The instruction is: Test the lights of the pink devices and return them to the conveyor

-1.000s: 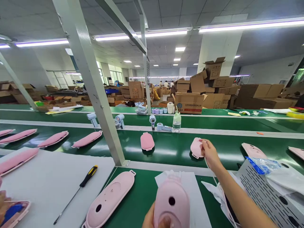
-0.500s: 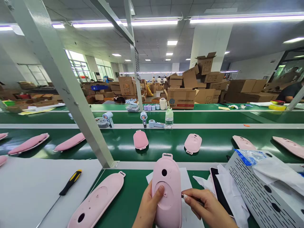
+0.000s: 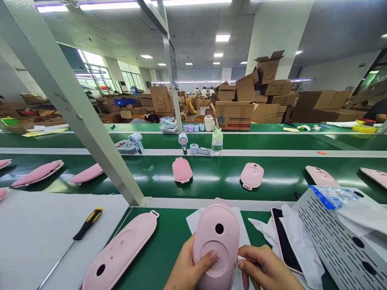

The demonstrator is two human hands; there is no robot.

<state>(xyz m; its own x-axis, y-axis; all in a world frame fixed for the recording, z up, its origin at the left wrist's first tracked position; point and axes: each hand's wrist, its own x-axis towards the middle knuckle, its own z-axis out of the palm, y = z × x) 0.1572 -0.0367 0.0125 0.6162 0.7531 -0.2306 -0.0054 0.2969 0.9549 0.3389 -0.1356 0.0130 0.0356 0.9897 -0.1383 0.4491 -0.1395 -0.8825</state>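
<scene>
My left hand [image 3: 193, 264] grips a long pink plastic casing [image 3: 216, 233] with rounded ends, its thumb pressed into the round recess. The casing stands tilted up, a black round spot near its top and a small tab at the upper end. At the casing's right edge, my right hand [image 3: 260, 264] is closed in a pinch on what looks like a small cable plug, mostly hidden by the fingers. A second pink casing [image 3: 123, 249] lies on the green bench to the left.
A screwdriver [image 3: 87, 224] lies on a white sheet [image 3: 36, 229] at left. White paper [image 3: 243, 225] lies under my hands. At right are a phone [image 3: 284, 237], tissues and a slotted grey box [image 3: 329, 225]. Several pink casings sit on the green conveyor [image 3: 211, 177], beyond a slanted metal post [image 3: 81, 117].
The view has tipped down slightly. The pink casing leans and has shifted a little right in my left hand. My right fingers stay at its edge, now covering the white plug end seen before.
</scene>
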